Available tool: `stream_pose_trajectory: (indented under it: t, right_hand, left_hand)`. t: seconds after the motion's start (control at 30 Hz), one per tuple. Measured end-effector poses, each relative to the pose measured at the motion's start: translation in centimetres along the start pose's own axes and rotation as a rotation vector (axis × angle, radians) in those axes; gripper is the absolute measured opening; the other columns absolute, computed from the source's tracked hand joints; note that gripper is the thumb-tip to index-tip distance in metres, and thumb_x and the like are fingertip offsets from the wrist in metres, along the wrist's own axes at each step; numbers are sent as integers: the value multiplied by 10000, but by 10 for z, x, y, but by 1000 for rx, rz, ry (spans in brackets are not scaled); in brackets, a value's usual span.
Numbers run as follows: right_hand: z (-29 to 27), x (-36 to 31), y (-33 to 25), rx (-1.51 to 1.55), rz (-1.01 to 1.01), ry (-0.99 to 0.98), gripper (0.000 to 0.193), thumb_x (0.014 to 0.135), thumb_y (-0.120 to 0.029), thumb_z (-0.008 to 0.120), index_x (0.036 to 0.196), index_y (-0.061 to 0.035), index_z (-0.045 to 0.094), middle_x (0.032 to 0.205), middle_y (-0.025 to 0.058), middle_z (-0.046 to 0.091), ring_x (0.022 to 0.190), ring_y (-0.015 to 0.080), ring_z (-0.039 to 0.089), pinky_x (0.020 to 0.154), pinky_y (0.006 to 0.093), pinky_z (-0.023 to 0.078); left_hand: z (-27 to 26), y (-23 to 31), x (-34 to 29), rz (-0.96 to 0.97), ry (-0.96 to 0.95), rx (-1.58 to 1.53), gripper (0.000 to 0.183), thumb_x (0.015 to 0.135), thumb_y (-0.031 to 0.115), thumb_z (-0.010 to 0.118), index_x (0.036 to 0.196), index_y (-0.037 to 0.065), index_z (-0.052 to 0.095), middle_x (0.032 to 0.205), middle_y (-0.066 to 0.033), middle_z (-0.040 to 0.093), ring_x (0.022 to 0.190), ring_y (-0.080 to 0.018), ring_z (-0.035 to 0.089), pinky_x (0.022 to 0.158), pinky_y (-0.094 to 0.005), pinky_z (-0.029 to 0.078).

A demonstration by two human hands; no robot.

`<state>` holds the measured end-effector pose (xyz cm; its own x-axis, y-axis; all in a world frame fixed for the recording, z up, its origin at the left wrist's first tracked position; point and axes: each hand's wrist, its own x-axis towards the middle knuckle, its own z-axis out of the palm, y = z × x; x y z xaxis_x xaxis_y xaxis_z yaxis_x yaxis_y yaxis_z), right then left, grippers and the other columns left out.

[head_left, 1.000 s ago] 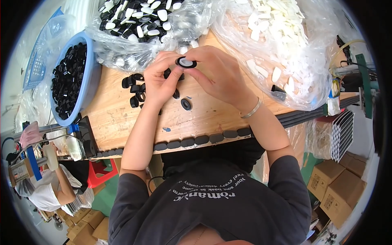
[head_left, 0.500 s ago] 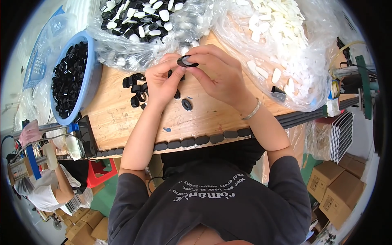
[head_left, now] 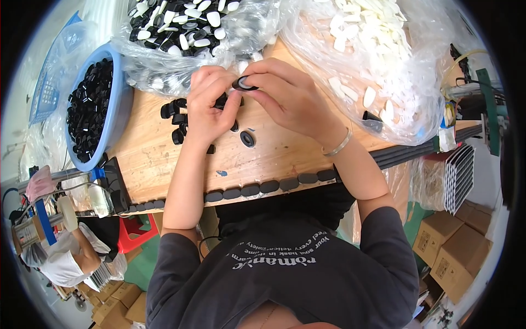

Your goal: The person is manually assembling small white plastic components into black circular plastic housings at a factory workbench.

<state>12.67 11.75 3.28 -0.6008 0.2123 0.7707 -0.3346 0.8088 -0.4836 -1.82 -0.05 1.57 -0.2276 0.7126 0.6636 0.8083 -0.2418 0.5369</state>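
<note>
Over the wooden table (head_left: 159, 164), a small black oval piece with a pale inner face (head_left: 245, 83) is pinched between the thumb and forefinger of my right hand (head_left: 290, 98). My left hand (head_left: 211, 101) is closed at the piece's left end, its thumb and curled fingers against it; its fingertips are partly hidden. Below my hands a loose black oval ring (head_left: 247, 139) lies on the wood. Several black ring-like pieces (head_left: 178, 119) sit in a small group beside my left wrist, some hidden behind that hand and forearm.
A blue tub (head_left: 127, 104) full of black pieces stands at the left. Clear plastic bags hold mixed black and white pieces (head_left: 186, 27) at the back and white oval pieces (head_left: 378, 44) at the right. Dark padded strips (head_left: 268, 187) line the front edge. Another person (head_left: 68, 257) is at the lower left.
The black oval piece has tilted slightly, showing more of its pale face. My left hand has shifted a little left, and a black piece beside its forearm has come into sight.
</note>
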Motion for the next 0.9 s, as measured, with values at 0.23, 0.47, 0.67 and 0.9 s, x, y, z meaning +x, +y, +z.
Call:
stream_pose_trajectory:
  t: [0.23, 0.47, 0.67, 0.9]
  right_hand:
    - [5, -1, -1, 76, 152, 113, 179, 744, 18, 719, 898, 0, 630, 941, 114, 641, 769, 220, 644, 696, 285, 532]
    - [15, -6, -4, 85, 265, 138, 211, 714, 1, 757, 878, -4, 625, 926, 114, 646, 736, 199, 637, 696, 265, 531]
    - [-2, 1, -2, 162, 221, 77, 223, 729, -45, 762, 911, -9, 637, 918, 97, 651, 736, 185, 638, 696, 260, 527]
    - [-115, -24, 23, -334, 551, 266, 145, 812, -55, 680, 940, 12, 665, 818, 116, 671, 768, 168, 659, 693, 247, 513]
  left_hand:
    - [10, 10, 3, 41, 100, 55, 333, 656, -5, 694, 985, 5, 641, 935, -126, 641, 884, -304, 591, 841, -368, 435]
    - [12, 7, -2, 187, 198, 198, 481, 615, -49, 709, 1089, -34, 628, 964, -158, 643, 880, -320, 606, 776, -372, 494]
    - [14, 13, 0, 81, 238, 133, 451, 632, -19, 724, 1074, -33, 633, 948, -154, 654, 842, -294, 624, 781, -346, 500]
    - [7, 5, -5, -106, 311, -186, 408, 710, -68, 690, 1107, -73, 596, 979, -113, 652, 856, -175, 574, 809, -288, 461]
